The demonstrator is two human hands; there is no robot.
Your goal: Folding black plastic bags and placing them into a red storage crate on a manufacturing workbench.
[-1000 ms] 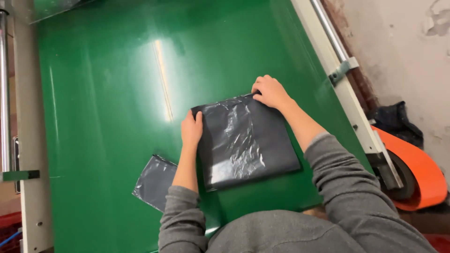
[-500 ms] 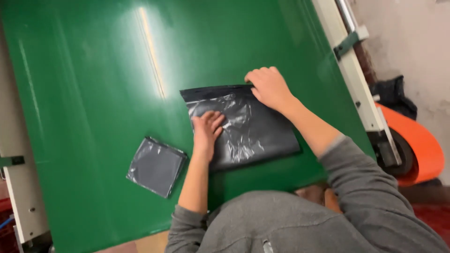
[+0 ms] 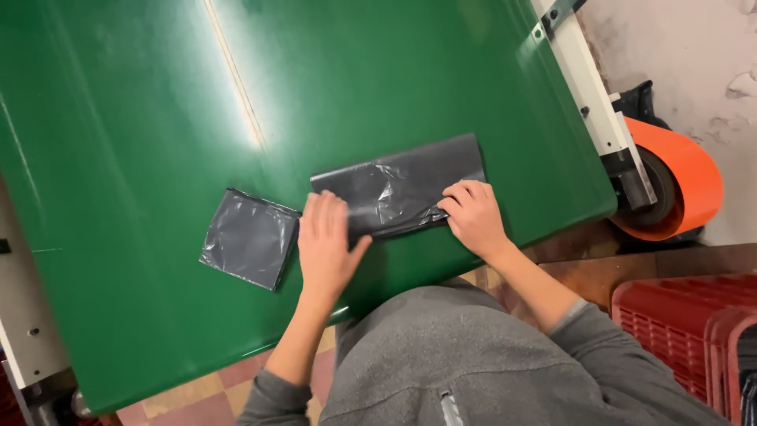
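Observation:
A dark grey plastic bag (image 3: 402,183) lies folded into a long strip on the green belt (image 3: 142,118). My left hand (image 3: 327,244) presses flat on the strip's left end, fingers spread. My right hand (image 3: 473,214) rests on the strip's lower right edge, fingers curled onto the plastic. A smaller folded grey bag (image 3: 248,237) lies square on the belt just left of my left hand, not touched.
The belt's white metal frame (image 3: 587,95) runs along the right side, ending at an orange roller (image 3: 682,185). A red plastic crate (image 3: 694,331) stands at the lower right. Another frame rail (image 3: 27,323) borders the left edge. Tiled floor shows below the belt.
The large bag has been folded over from a wide sheet into a narrower strip. Both hands moved down toward me and now press along its near edge.

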